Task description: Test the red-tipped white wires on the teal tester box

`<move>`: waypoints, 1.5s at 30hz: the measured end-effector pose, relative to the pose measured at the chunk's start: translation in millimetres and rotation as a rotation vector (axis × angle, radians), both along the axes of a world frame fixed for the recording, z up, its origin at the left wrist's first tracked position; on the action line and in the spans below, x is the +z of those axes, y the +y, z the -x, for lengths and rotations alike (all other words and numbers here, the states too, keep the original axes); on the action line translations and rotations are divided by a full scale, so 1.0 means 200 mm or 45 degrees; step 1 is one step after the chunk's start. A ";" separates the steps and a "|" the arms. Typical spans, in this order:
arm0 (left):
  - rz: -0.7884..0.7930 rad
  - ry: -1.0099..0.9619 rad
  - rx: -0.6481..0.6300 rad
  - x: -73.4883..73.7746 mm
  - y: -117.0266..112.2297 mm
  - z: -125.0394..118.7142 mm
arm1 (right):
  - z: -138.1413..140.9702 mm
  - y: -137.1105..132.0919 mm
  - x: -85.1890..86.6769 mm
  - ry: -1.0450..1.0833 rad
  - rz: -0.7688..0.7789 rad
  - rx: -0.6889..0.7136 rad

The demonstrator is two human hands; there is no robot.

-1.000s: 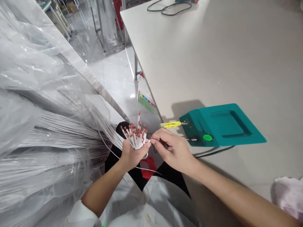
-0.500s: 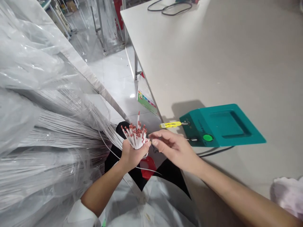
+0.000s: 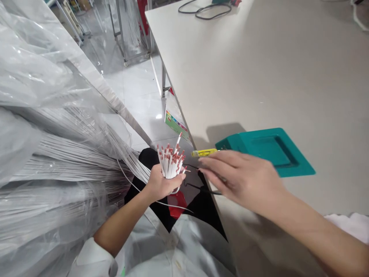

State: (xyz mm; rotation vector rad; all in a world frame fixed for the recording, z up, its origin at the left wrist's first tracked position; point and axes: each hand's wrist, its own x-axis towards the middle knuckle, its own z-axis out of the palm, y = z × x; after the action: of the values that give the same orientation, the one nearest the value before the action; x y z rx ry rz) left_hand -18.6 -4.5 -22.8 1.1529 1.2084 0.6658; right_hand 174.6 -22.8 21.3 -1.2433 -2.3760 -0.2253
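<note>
My left hand (image 3: 162,184) is closed around a thick bundle of white wires (image 3: 172,167) with reddish-brown ends pointing up. One wire stands higher than the others, and another sticks out sideways by my thumb. My right hand (image 3: 245,179) is over the table edge, fingers loosely bent and the thumb slightly apart, with nothing visible between them. Just beyond its fingertips is a yellow clip (image 3: 204,152) at the front of a teal tester box (image 3: 259,140). That hand hides part of the box. A dark hooked lead (image 3: 198,188) hangs below the hand.
Plastic-wrapped bundles of long white wires (image 3: 72,161) fill the left side beside a slanted rail (image 3: 127,119). A pale table (image 3: 273,77) extends to the right, with a black cable (image 3: 213,15) at its far end. A wheeled rack (image 3: 123,38) stands behind.
My right hand has moved right, away from the wire ends, and now covers part of the teal box. My left hand still holds the bundle, whose ends have shifted slightly right.
</note>
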 end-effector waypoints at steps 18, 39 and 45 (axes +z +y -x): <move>0.087 -0.151 0.155 0.04 0.09 -0.12 | -0.17 0.20 0.05 -0.315 0.290 -0.094; -0.013 -0.074 0.172 0.02 0.09 -0.18 | -0.13 0.23 0.03 -0.450 0.272 -0.060; -0.017 -0.083 0.165 0.00 0.09 -0.19 | -0.13 0.22 0.05 -0.564 0.320 -0.098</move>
State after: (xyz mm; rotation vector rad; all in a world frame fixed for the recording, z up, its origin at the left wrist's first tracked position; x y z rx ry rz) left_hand 18.9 14.1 -21.9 1.0627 1.2320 0.8046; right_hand 200.2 20.5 32.1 -1.5335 -2.8025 -0.2529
